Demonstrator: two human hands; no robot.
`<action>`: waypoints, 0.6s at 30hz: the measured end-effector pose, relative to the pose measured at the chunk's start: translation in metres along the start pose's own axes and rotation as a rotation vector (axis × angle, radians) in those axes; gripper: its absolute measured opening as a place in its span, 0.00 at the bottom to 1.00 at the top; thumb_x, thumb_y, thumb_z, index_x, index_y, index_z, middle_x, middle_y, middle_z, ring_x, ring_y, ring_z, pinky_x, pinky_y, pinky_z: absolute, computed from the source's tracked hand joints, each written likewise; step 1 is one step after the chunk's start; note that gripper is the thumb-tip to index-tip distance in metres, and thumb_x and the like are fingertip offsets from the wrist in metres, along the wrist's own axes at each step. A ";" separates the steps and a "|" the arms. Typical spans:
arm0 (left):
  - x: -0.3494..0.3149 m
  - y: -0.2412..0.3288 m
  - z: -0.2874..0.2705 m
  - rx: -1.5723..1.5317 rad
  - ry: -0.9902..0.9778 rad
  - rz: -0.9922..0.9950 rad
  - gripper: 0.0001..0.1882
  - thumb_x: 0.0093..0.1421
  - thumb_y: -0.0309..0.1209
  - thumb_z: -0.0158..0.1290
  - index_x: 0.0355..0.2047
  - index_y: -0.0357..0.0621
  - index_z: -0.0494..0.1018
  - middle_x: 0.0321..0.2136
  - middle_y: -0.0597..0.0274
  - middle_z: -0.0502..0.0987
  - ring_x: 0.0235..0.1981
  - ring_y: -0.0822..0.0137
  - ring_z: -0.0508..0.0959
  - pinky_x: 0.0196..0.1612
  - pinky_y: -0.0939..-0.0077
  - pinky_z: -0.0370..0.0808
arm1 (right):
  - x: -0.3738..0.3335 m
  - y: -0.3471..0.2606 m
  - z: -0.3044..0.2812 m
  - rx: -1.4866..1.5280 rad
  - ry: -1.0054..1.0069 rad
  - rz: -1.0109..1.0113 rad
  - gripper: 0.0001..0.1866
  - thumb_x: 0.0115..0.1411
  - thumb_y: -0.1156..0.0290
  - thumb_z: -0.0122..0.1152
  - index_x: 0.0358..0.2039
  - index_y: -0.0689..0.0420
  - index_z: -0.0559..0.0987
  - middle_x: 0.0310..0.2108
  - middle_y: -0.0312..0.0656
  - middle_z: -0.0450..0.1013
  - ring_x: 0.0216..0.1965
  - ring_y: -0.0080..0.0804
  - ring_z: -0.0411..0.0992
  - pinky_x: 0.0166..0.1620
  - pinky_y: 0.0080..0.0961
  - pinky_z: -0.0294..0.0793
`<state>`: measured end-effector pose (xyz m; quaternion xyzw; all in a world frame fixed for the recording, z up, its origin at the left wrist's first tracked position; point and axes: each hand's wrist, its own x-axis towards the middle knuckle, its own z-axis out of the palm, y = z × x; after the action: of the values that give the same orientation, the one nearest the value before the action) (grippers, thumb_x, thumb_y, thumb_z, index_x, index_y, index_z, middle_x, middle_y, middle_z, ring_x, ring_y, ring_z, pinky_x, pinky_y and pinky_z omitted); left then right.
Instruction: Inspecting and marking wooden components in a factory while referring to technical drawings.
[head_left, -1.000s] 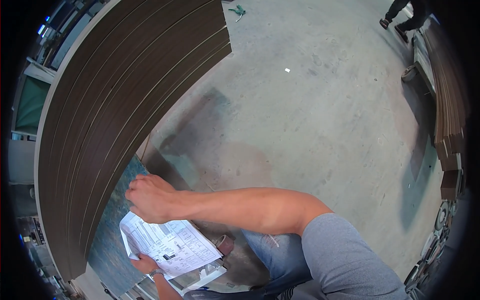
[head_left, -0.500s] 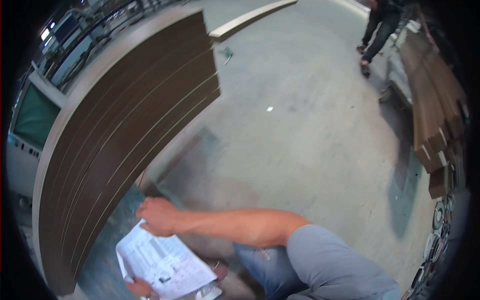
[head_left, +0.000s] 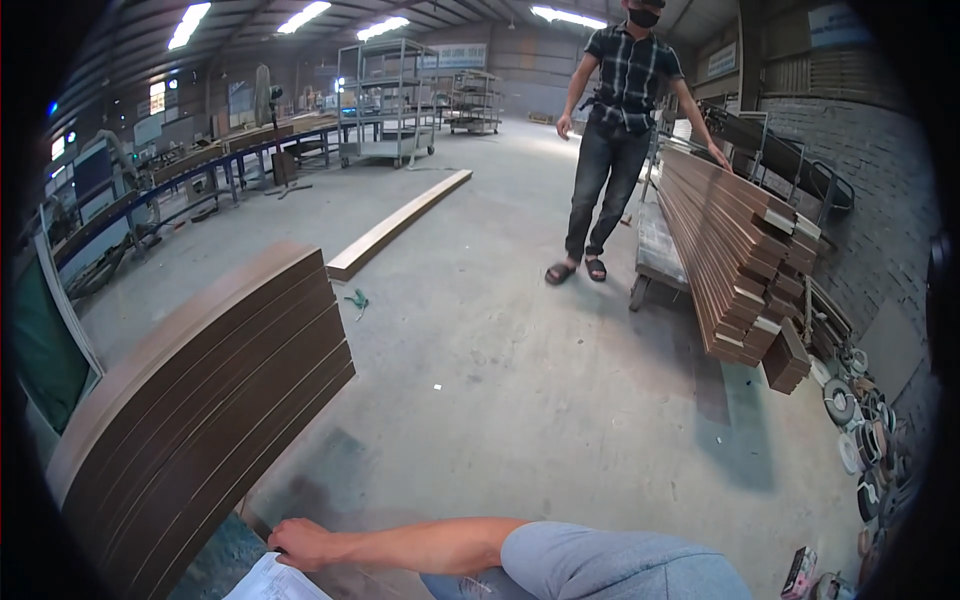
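Observation:
At the lower left, my right hand (head_left: 300, 543) is closed on the upper edge of a white printed paper sheet (head_left: 275, 583). Most of the sheet falls below the picture's lower edge. My right forearm crosses the bottom from the grey sleeve (head_left: 620, 560). My left hand is out of the picture. Just left of the paper rises a tall stack of dark brown boards (head_left: 210, 400), layered with thin gaps between them; my hand is close to its lower side.
A person (head_left: 625, 120) in a plaid shirt stands ahead, one hand on brown boards piled on a trolley (head_left: 662, 245). A long pale-topped beam (head_left: 400, 222) lies on the floor. Rolls of edging (head_left: 840, 400) line the right wall. Metal racks (head_left: 390, 105) stand far back.
My view has tilted up, bringing the person, racks and far hall into sight. The paper and my right hand sit lower in the picture. My left hand has left the view.

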<state>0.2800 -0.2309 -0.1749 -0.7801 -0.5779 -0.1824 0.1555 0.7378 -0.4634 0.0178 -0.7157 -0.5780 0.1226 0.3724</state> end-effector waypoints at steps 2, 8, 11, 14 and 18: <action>0.004 -0.005 0.007 -0.012 -0.048 -0.065 0.19 0.49 0.40 0.61 0.33 0.34 0.78 0.27 0.48 0.79 0.28 0.47 0.79 0.34 0.54 0.76 | -0.003 -0.008 -0.007 -0.027 -0.010 0.008 0.10 0.53 0.68 0.63 0.30 0.62 0.78 0.32 0.52 0.76 0.41 0.55 0.75 0.44 0.49 0.75; 0.047 -0.023 0.036 -0.017 0.179 -0.018 0.17 0.51 0.41 0.57 0.31 0.39 0.78 0.27 0.50 0.79 0.28 0.49 0.79 0.33 0.52 0.76 | -0.030 -0.070 -0.047 -0.148 -0.041 0.002 0.11 0.56 0.66 0.63 0.33 0.61 0.79 0.32 0.52 0.76 0.40 0.55 0.75 0.43 0.49 0.75; 0.056 -0.081 0.039 0.020 0.302 -0.055 0.16 0.53 0.42 0.55 0.30 0.41 0.79 0.27 0.51 0.78 0.28 0.50 0.79 0.32 0.50 0.75 | -0.047 -0.141 -0.054 -0.058 0.144 -0.236 0.12 0.58 0.67 0.63 0.39 0.60 0.79 0.35 0.49 0.77 0.40 0.52 0.75 0.43 0.46 0.75; -0.007 0.072 -0.014 -0.098 0.331 0.022 0.15 0.54 0.43 0.54 0.29 0.44 0.79 0.26 0.53 0.78 0.28 0.51 0.79 0.31 0.49 0.75 | -0.105 -0.167 -0.090 -0.035 0.253 -0.261 0.14 0.59 0.69 0.64 0.44 0.60 0.78 0.38 0.47 0.77 0.42 0.48 0.75 0.43 0.42 0.75; 0.008 0.039 -0.021 -0.155 0.079 -0.123 0.21 0.55 0.47 0.52 0.34 0.39 0.79 0.30 0.49 0.79 0.31 0.49 0.80 0.32 0.49 0.75 | -0.155 -0.223 -0.113 0.045 0.198 -0.184 0.10 0.60 0.72 0.63 0.41 0.61 0.79 0.37 0.47 0.78 0.40 0.48 0.77 0.43 0.39 0.76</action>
<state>0.3174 -0.2445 -0.1536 -0.7449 -0.6024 -0.2665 0.1060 0.5948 -0.6380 0.2068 -0.6596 -0.5987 0.0294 0.4535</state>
